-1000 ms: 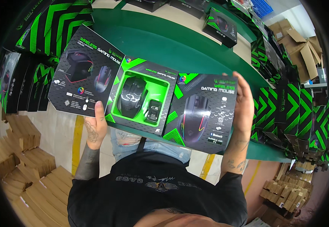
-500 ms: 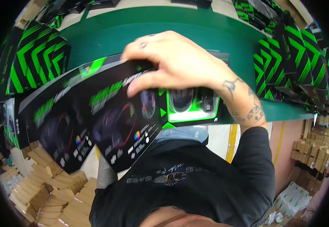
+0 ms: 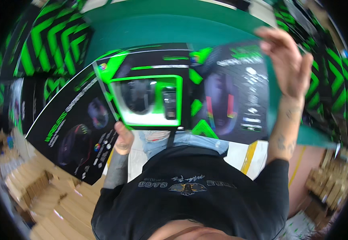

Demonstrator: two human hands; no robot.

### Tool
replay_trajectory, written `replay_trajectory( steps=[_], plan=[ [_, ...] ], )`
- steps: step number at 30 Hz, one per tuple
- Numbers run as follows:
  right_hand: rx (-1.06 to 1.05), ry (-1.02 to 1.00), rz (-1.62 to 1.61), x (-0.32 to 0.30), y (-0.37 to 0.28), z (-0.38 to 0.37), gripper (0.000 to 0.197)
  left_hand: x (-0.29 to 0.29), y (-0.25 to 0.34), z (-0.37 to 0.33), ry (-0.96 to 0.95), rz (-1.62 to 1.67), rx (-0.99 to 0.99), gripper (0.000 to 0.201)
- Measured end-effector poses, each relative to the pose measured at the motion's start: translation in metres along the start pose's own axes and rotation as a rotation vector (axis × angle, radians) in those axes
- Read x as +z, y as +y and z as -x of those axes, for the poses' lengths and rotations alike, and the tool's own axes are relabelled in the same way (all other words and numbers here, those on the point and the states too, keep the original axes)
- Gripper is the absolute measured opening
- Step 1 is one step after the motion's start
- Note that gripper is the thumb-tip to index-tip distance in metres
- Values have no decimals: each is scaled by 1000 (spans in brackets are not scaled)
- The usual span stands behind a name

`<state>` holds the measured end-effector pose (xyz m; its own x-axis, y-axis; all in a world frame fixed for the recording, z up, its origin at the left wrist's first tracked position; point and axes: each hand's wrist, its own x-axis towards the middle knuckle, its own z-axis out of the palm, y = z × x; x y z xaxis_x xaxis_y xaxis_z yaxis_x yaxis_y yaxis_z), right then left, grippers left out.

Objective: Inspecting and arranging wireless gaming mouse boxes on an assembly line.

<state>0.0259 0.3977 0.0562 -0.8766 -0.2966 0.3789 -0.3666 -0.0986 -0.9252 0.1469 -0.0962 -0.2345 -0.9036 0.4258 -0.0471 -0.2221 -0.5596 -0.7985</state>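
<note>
A black and green gaming mouse box (image 3: 185, 86) lies on the green tabletop before me. Behind its green-framed window sit a dark mouse (image 3: 138, 96) and a small dark upright piece (image 3: 169, 102). A printed panel (image 3: 78, 130) spreads out on the left, overhanging the near table edge. Another printed panel (image 3: 226, 96), blurred, adjoins the window on the right; I cannot tell whether it is attached. My left hand (image 3: 124, 138) grips the left panel's near inner edge, thumb on top, other fingers hidden. Past the right panel's far corner, my right hand (image 3: 288, 66) is raised, empty, fingers apart.
Black boxes with green chevrons stand at the left (image 3: 56, 40) and more chevron boxes (image 3: 332, 76) at the right. Brown cartons (image 3: 62, 208) are piled below on the left, with further cartons (image 3: 330, 172) on the lower right. Yellow lines mark the floor.
My right hand has moved from the overlapping panels to the far right and opened. One panel now lies left of the window and one right. My left hand has come into view.
</note>
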Motion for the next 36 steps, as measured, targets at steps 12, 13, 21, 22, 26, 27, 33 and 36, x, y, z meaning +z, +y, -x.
replay_trajectory(
  steps=[12,13,21,22,26,27,33,36],
  plan=[
    [581,-178,931,58,0,132,113,105,-161,-82,-804,-3359,306,87],
    [554,-55,960,69,13,138,103,107,-159,-81,-728,-3312,277,86],
    [271,166,824,72,47,120,95,112,-175,-117,-595,-3404,182,112],
    [212,162,844,69,47,117,95,115,-178,-123,-743,-3422,262,112],
    [-49,343,821,38,22,49,89,164,-243,-187,-1102,-3334,664,110],
    [-67,418,856,28,9,27,87,173,-266,-206,-481,-3089,482,109],
    [-211,712,868,4,15,-3,62,140,-271,-279,-892,-3135,843,70],
    [-96,550,1131,26,62,63,53,93,-196,-259,-904,-3280,557,61]
  ],
)
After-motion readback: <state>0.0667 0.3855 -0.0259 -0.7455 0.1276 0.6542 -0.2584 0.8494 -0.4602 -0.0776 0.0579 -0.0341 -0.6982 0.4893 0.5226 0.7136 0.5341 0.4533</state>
